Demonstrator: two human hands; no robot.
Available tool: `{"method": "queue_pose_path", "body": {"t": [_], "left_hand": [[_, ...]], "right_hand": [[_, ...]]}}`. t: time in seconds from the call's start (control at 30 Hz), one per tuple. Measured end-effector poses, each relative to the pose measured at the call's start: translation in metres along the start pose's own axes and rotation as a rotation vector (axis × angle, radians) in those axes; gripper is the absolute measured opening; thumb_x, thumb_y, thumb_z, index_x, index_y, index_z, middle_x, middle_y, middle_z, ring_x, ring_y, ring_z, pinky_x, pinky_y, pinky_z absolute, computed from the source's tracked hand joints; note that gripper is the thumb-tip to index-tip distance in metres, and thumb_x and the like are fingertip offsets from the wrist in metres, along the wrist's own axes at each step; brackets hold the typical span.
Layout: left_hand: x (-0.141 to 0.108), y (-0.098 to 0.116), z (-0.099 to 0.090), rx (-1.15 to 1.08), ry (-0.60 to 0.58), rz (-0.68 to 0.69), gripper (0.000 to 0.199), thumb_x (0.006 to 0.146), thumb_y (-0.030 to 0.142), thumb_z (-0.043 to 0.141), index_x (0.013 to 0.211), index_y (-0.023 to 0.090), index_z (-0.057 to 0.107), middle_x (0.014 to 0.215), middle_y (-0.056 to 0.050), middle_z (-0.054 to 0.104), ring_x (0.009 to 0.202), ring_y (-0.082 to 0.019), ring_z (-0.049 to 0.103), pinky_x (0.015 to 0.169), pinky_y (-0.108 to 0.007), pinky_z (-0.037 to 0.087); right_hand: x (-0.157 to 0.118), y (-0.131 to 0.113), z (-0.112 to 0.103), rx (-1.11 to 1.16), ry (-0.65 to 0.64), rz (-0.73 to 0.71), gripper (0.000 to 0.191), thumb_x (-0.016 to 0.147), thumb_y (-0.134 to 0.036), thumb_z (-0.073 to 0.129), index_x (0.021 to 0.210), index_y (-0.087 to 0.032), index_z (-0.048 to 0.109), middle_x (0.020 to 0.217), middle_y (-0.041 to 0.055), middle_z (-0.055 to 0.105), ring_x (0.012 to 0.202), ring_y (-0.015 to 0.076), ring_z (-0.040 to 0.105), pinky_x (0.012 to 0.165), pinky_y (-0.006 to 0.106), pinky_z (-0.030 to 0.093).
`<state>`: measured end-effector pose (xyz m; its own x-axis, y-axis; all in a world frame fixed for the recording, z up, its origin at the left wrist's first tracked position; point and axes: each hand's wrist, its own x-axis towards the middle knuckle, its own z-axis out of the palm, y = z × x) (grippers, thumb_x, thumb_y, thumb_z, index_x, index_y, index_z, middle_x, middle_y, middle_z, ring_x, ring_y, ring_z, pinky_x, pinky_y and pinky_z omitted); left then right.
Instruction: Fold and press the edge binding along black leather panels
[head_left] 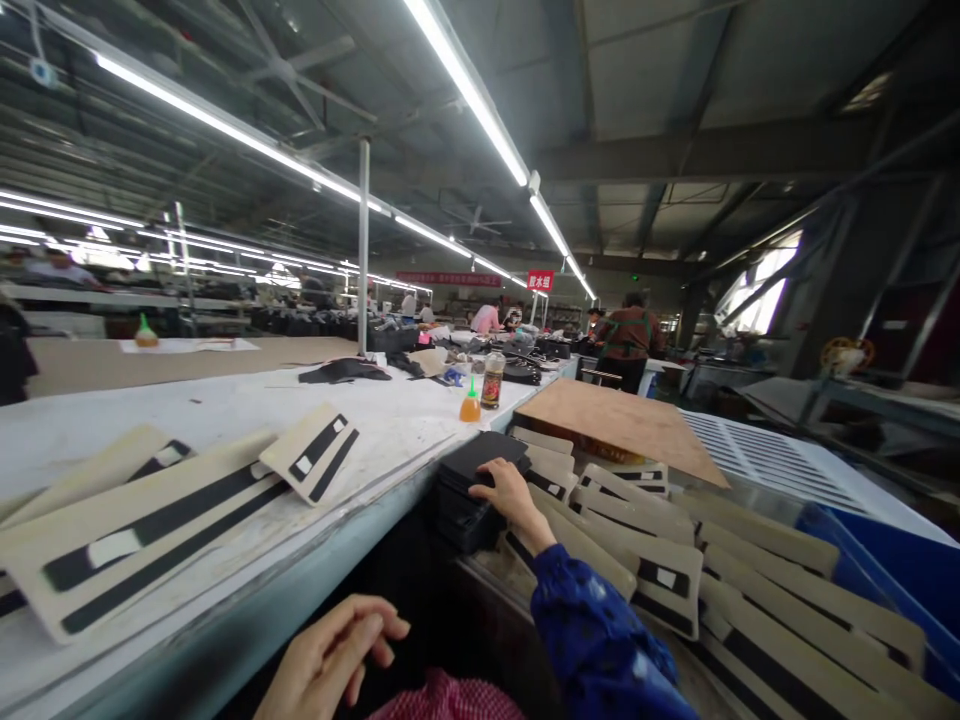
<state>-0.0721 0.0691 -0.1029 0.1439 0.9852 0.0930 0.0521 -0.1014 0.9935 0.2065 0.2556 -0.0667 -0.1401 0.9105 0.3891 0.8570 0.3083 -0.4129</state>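
Observation:
My right hand, in a blue sleeve, reaches over a stack of flat black pieces beside the table edge. Its thumb and fingers are apart, with the fingertips at the top of the stack; I cannot tell whether they grip a piece. Low in the view, my left hand hovers in front of the table edge, fingers loosely bent and nothing visible in them. Beige panels with black strips lie overlapping to the right of the stack. More such panels are on the white table at left.
On the white tabletop stand a glue bottle with a green tip and a labelled bottle. A brown board lies beyond the panels, and a blue bin is at right. A person stands farther back.

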Motion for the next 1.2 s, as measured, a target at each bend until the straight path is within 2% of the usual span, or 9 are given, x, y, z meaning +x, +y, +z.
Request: {"method": "queue_pose_path", "body": {"t": [0.2,0.33,0.43,0.57,0.67,0.77,0.87,0.97,1.2], "left_hand": [[0.023,-0.005,0.032,-0.218,0.143,0.081,0.06,0.081,0.068,0.072,0.113,0.017,0.073,0.11,-0.018,0.079,0.082,-0.024,0.072,0.057,-0.027,0.049],[0.039,-0.006,0.058,-0.352,0.218,0.075,0.107,0.08,0.084,0.057,0.156,0.012,0.036,0.15,-0.031,0.053,0.125,-0.039,0.065,0.081,-0.043,0.06],[0.04,-0.007,0.061,-0.366,0.263,0.069,0.099,0.083,0.084,0.05,0.157,0.02,0.035,0.158,-0.024,0.047,0.137,-0.041,0.054,0.084,-0.048,0.061],[0.024,-0.001,0.038,-0.191,0.314,0.1,0.063,0.086,0.068,0.063,0.122,0.017,0.072,0.132,-0.015,0.071,0.134,-0.037,0.057,0.106,-0.045,0.05],[0.007,0.014,0.021,-0.027,0.221,0.172,0.04,0.091,0.054,0.065,0.105,0.019,0.079,0.101,-0.008,0.08,0.105,-0.031,0.072,0.097,-0.041,0.054],[0.006,0.028,0.01,0.088,0.216,0.227,0.031,0.095,0.047,0.064,0.098,0.02,0.079,0.085,-0.003,0.078,0.085,-0.025,0.073,0.089,-0.039,0.057],[0.032,0.035,-0.009,0.156,0.405,0.271,0.029,0.1,0.041,0.06,0.111,0.018,0.073,0.11,-0.007,0.076,0.105,-0.024,0.071,0.1,-0.047,0.053],[0.08,0.035,-0.044,0.227,0.709,0.235,0.035,0.099,0.037,0.064,0.128,0.019,0.063,0.144,-0.011,0.059,0.129,-0.029,0.058,0.109,-0.055,0.047],[0.16,0.036,-0.099,0.375,0.868,0.116,0.033,0.097,0.036,0.067,0.124,0.018,0.064,0.129,-0.01,0.066,0.113,-0.025,0.067,0.096,-0.049,0.057]], "right_hand": [[-0.01,-0.017,-0.023,-0.037,0.154,-0.063,0.022,0.102,-0.034,0.065,0.117,-0.018,0.068,0.116,0.0067,0.071,0.097,0.0207,0.071,0.086,0.041,0.061],[-0.063,-0.069,-0.02,0.021,0.228,-0.302,0.022,0.107,-0.026,0.053,0.098,-0.017,0.072,0.098,0.0066,0.076,0.091,0.0188,0.072,0.087,0.037,0.058],[-0.112,-0.109,-0.01,0.115,0.174,-0.544,0.029,0.107,-0.022,0.046,0.096,-0.019,0.074,0.096,0.0073,0.08,0.083,0.0183,0.073,0.081,0.032,0.056],[-0.14,-0.124,-0.005,0.248,0.149,-0.708,0.03,0.109,-0.028,0.043,0.108,-0.023,0.073,0.101,0.0061,0.082,0.086,0.018,0.076,0.081,0.028,0.059],[-0.134,-0.112,-0.006,0.249,0.32,-0.59,0.035,0.103,-0.043,0.057,0.13,-0.023,0.066,0.127,0.0126,0.075,0.112,0.0259,0.073,0.092,0.035,0.059],[-0.129,-0.101,-0.007,0.285,0.226,-0.462,0.027,0.101,-0.046,0.059,0.112,-0.025,0.072,0.105,0.007,0.08,0.092,0.0237,0.078,0.078,0.029,0.062],[-0.132,-0.095,-0.011,0.4,0.121,-0.364,0.03,0.104,-0.04,0.054,0.083,-0.025,0.069,0.073,-0.001,0.071,0.064,0.0157,0.07,0.063,0.02,0.057],[-0.136,-0.086,-0.017,0.463,0.207,-0.328,0.027,0.103,-0.037,0.055,0.082,-0.024,0.066,0.078,0.0001,0.067,0.07,0.0144,0.068,0.068,0.017,0.055],[-0.141,-0.073,-0.035,0.462,0.173,-0.348,0.023,0.104,-0.031,0.053,0.093,-0.025,0.072,0.081,0.0003,0.065,0.072,0.0133,0.066,0.067,0.014,0.053]]}}
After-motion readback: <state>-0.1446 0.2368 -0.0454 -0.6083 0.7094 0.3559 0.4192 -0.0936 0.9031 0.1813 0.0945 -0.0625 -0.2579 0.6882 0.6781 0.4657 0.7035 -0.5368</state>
